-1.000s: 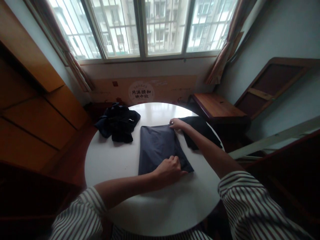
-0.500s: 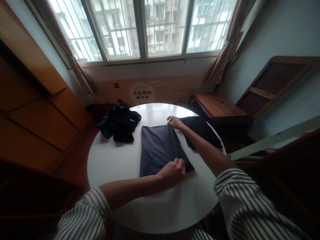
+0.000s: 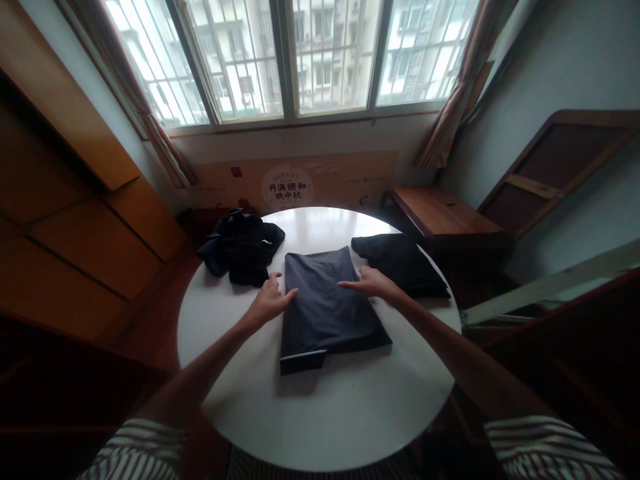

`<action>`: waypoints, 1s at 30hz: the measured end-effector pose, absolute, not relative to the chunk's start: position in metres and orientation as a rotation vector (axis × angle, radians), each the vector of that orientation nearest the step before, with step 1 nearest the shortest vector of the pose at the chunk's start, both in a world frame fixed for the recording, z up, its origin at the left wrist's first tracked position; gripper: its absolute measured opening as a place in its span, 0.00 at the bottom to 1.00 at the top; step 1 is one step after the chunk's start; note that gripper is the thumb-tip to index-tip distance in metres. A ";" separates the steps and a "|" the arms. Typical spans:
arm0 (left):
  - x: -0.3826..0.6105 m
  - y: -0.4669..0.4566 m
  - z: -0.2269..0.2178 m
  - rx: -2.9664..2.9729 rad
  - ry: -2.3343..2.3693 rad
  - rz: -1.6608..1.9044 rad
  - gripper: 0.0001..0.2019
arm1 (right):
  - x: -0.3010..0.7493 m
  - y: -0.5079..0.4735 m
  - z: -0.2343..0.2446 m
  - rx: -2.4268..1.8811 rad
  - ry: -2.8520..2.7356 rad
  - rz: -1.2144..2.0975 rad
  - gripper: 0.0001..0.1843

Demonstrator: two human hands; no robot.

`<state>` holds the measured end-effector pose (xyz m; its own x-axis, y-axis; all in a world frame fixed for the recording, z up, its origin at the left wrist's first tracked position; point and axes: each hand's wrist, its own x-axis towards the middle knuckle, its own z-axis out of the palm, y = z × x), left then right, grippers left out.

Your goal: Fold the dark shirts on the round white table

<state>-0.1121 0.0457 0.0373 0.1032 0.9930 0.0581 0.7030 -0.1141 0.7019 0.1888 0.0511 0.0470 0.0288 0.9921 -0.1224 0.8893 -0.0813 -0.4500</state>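
Observation:
A folded dark blue-grey garment [image 3: 325, 307] lies flat in the middle of the round white table [image 3: 350, 413]. My left hand [image 3: 270, 300] rests open at its left edge, fingers touching the cloth. My right hand [image 3: 367, 285] lies flat and open on its right edge. A crumpled dark garment [image 3: 240, 247] sits at the table's far left. Another folded black garment [image 3: 400, 263] lies at the far right, just beyond my right hand.
A low wooden side table [image 3: 440, 213] stands past the table on the right. A cardboard panel with printed characters [image 3: 295, 183] leans under the window. Wooden cabinets [image 3: 75, 200] line the left wall, and a wooden frame [image 3: 555, 167] leans on the right wall.
My left hand let go of the garment's near right corner and moved to its left edge. My right hand came back from the far corner to the right edge. Both now lie open.

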 end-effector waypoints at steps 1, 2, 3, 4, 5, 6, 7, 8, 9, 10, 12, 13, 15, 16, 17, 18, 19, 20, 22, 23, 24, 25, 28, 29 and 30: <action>-0.114 0.053 0.033 1.703 1.651 0.746 0.39 | 0.188 0.051 0.045 -2.037 -1.910 0.655 0.28; -0.114 0.058 0.029 1.551 1.633 0.762 0.46 | 0.187 0.051 0.043 -2.007 -1.857 0.730 0.25; -0.112 0.061 0.028 1.427 1.602 0.787 0.51 | 0.186 0.051 0.042 -1.967 -1.787 0.818 0.23; -0.110 0.062 0.028 1.332 1.557 0.812 0.54 | 0.184 0.052 0.041 -1.912 -1.710 0.902 0.21; -0.107 0.063 0.029 1.266 1.493 0.822 0.56 | 0.182 0.052 0.040 -1.855 -1.640 0.981 0.20; -0.104 0.064 0.030 1.227 1.416 0.826 0.56 | 0.180 0.051 0.039 -1.800 -1.586 1.046 0.19; -0.102 0.064 0.031 1.214 1.334 0.825 0.56 | 0.179 0.050 0.039 -1.760 -1.556 1.085 0.18; -0.100 0.064 0.032 1.219 1.262 0.824 0.55 | 0.177 0.048 0.038 -1.725 -1.535 1.116 0.17; -0.099 0.065 0.032 1.242 1.206 0.824 0.53 | 0.176 0.046 0.038 -1.679 -1.503 1.158 0.17; -0.099 0.066 0.031 1.276 1.167 0.824 0.52 | 0.175 0.043 0.038 -1.614 -1.443 1.220 0.16; -0.100 0.069 0.030 1.341 1.132 0.810 0.50 | 0.174 0.038 0.040 -1.451 -1.275 1.369 0.17; -0.101 0.069 0.029 1.365 1.123 0.790 0.50 | 0.174 0.035 0.042 -1.373 -1.186 1.439 0.18; -0.103 0.069 0.029 1.391 1.077 0.729 0.51 | 0.174 0.031 0.047 -1.280 -1.065 1.530 0.20; -0.104 0.068 0.030 1.398 1.039 0.698 0.51 | 0.174 0.029 0.049 -1.255 -1.036 1.563 0.20; -0.105 0.066 0.031 1.401 0.994 0.676 0.51 | 0.173 0.027 0.052 -1.236 -1.021 1.593 0.21; -0.105 0.063 0.032 1.400 0.947 0.667 0.51 | 0.173 0.025 0.054 -1.216 -1.017 1.616 0.21; -0.106 0.061 0.033 1.386 0.907 0.673 0.50 | 0.172 0.024 0.056 -1.197 -1.016 1.632 0.22; -0.106 0.058 0.034 1.358 0.881 0.692 0.49 | 0.171 0.024 0.058 -1.178 -1.009 1.647 0.23; -0.105 0.053 0.035 1.262 0.871 0.739 0.47 | 0.169 0.023 0.059 -1.150 -0.972 1.676 0.26; -0.105 0.051 0.035 1.204 0.874 0.755 0.46 | 0.168 0.023 0.059 -1.140 -0.949 1.696 0.28; -0.105 0.049 0.034 1.151 0.873 0.766 0.45 | 0.167 0.023 0.059 -1.127 -0.933 1.720 0.30; -0.106 0.048 0.034 1.107 0.865 0.773 0.44 | 0.167 0.022 0.058 -1.112 -0.926 1.745 0.32; -0.109 0.045 0.032 1.038 0.817 0.780 0.40 | 0.167 0.019 0.057 -1.061 -0.942 1.785 0.39; -0.110 0.045 0.031 1.026 0.802 0.786 0.39 | 0.167 0.018 0.056 -1.052 -0.946 1.781 0.40; -0.112 0.044 0.031 1.015 0.791 0.791 0.38 | 0.168 0.017 0.055 -1.046 -0.943 1.769 0.41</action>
